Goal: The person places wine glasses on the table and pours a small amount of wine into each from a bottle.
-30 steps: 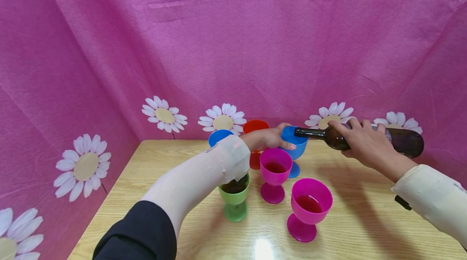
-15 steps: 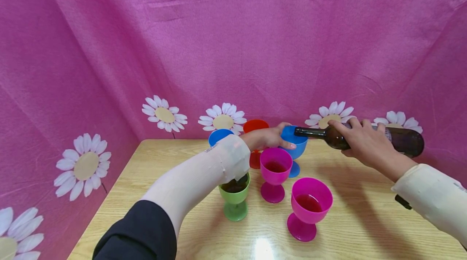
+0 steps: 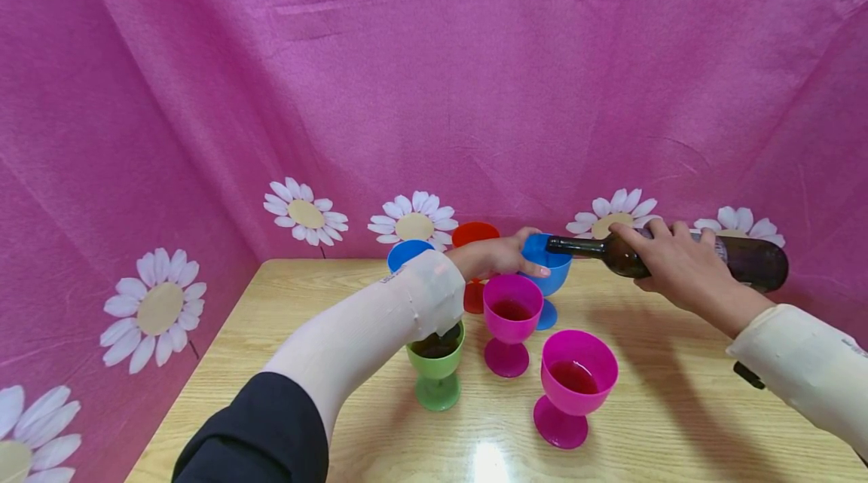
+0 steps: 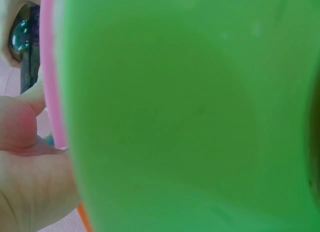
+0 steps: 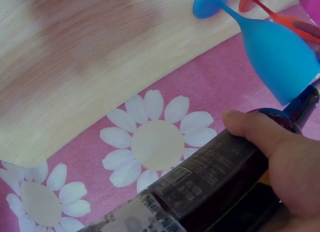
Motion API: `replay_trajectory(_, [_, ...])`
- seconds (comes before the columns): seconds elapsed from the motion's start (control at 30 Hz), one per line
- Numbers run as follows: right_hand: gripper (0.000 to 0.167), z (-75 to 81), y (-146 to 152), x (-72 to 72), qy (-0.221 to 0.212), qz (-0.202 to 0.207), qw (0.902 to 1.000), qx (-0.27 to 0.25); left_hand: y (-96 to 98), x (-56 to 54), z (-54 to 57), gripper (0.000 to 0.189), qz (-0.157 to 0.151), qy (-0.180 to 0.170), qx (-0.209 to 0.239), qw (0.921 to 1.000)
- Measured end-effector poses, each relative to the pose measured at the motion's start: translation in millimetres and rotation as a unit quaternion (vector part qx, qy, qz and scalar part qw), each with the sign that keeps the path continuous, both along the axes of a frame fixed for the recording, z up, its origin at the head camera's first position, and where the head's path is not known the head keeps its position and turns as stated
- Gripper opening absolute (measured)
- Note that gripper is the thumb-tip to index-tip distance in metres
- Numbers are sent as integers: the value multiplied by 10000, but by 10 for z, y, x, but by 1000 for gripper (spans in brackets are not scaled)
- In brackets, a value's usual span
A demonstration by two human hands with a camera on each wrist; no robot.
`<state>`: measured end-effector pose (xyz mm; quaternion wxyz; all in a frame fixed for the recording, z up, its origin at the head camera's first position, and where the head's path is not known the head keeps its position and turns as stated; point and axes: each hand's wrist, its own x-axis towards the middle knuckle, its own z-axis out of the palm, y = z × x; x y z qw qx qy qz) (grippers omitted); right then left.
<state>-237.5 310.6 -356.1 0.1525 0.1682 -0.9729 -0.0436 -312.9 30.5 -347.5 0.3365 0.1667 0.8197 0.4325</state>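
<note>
My left hand (image 3: 498, 255) holds a blue goblet (image 3: 552, 281) by its bowl, at the back of the group. The bottle (image 3: 620, 255), dark glass, lies almost level in my right hand (image 3: 685, 272), its mouth at the goblet's rim. The right wrist view has the bottle's label (image 5: 200, 172) and its neck against the blue bowl (image 5: 277, 54); any flow of liquid is hidden. Close before my left wrist camera, a green goblet (image 4: 190, 117) fills most of that view.
Two magenta goblets (image 3: 511, 328) with red liquid stand in front. The green one with dark contents is under my left forearm. A red goblet (image 3: 475, 233) and another blue goblet (image 3: 410, 251) stand partly hidden behind my left arm. A pink flowered cloth (image 3: 434, 91) hangs behind the table.
</note>
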Motion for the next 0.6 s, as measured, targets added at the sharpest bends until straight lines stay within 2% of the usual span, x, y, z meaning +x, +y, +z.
replay_trajectory(0.6, [89,2,-11,3,-9,39,10000,27,1,9,10,86,-9,-71,47,10000])
